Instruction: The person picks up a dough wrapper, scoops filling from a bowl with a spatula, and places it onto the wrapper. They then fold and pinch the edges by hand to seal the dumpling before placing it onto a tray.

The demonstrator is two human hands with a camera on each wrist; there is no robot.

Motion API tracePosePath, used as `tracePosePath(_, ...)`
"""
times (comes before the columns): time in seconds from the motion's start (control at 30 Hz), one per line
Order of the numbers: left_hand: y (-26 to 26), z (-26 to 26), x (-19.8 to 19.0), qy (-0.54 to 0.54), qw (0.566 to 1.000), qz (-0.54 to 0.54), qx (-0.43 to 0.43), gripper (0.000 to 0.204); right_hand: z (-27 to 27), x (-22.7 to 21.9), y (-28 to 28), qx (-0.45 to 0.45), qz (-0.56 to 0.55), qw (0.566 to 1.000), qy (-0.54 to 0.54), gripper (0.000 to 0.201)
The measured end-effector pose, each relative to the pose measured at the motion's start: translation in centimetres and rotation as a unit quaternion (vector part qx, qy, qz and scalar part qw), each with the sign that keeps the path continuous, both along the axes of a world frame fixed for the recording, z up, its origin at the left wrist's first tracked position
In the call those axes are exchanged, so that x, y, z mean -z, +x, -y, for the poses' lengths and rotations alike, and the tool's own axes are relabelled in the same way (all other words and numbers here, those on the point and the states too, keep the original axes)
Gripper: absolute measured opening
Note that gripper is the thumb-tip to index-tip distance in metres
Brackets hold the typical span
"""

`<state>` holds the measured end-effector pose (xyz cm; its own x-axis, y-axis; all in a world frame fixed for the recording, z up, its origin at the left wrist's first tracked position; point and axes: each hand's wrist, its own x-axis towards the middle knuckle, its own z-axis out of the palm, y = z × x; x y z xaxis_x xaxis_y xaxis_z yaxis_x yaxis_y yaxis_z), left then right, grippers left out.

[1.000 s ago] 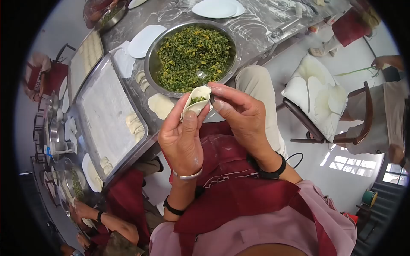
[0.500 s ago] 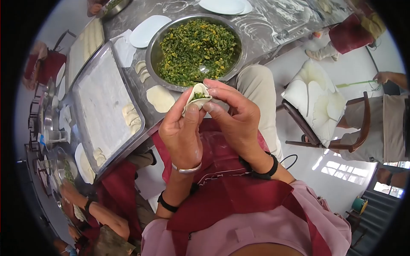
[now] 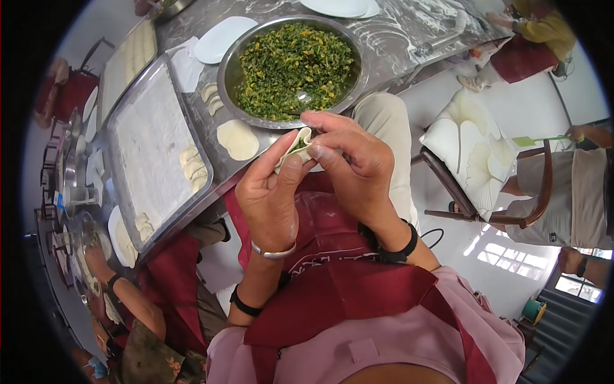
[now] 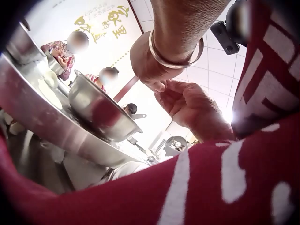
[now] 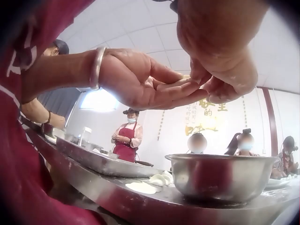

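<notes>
Between both hands, in the head view, is a dumpling, a pale dough wrapper folded partly round chopped green filling. My left hand cradles it from the left, thumb in front and fingers behind. With thumb and fingertips my right hand pinches its right edge. Just beyond the hands stands a steel bowl of green filling with yellow bits. A flat dough wrapper lies on the table left of the hands. In the right wrist view the fingers of both hands meet above the table, largely hiding the dumpling.
A floured metal tray with several dumplings stands on the left. Two more dumplings lie by the bowl, near a white plate. A cushioned chair is at the right. Other people sit or stand around.
The wrapper has gone from a wide cup to a narrower fold, with less filling showing. My right fingers have moved from its far right edge in closer to my left thumb.
</notes>
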<state>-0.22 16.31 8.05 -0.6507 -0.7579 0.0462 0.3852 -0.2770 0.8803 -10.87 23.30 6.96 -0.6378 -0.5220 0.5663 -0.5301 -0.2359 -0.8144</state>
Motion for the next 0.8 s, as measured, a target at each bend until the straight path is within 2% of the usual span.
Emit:
tracePosePath(0.13, 0.3, 0.4, 0.4, -0.002, 1.000, 0.017, -0.002, 0.033, -0.7, 0.8, -1.1, -0.034, -0.097, 0.994, 0.049, 0.016)
tracePosePath(0.23, 0.5, 0.4, 0.3, -0.002, 1.000, 0.004, 0.009, 0.033, -0.9, 0.0, -0.5, -0.088, 0.121, 0.986, 0.069, 0.027)
tracePosePath(0.33, 0.4, 0.3, 0.1, 0.003, 1.000, -0.003, 0.014, 0.034, -0.5, 0.4, -0.6, -0.130, 0.151, 0.979, 0.045, 0.035)
tracePosePath(0.43, 0.5, 0.5, 0.4, 0.013, 1.000, 0.005, 0.002, 0.034, -0.3, 0.6, -0.1, -0.135, 0.173, 0.975, 0.027, 0.032)
tracePosePath(0.53, 0.7, 0.4, 0.4, -0.014, 0.999, 0.025, -0.021, 0.034, 0.2, 0.8, 0.2, -0.045, 0.030, 0.998, 0.017, 0.025)
tracePosePath(0.63, 0.9, 0.5, 0.1, -0.028, 0.999, 0.043, -0.010, 0.033, 0.2, 0.9, 0.0, -0.042, 0.006, 0.999, 0.008, 0.020)
tracePosePath(0.73, 1.2, 0.5, 0.4, -0.068, 0.996, 0.065, 0.000, 0.032, 0.1, 0.8, -0.3, -0.076, 0.001, 0.997, -0.005, 0.016)
tracePosePath(0.8, 1.3, 0.6, 0.5, -0.081, 0.994, 0.074, 0.009, 0.032, 0.2, 1.1, -0.6, -0.086, -0.017, 0.996, -0.007, 0.018)
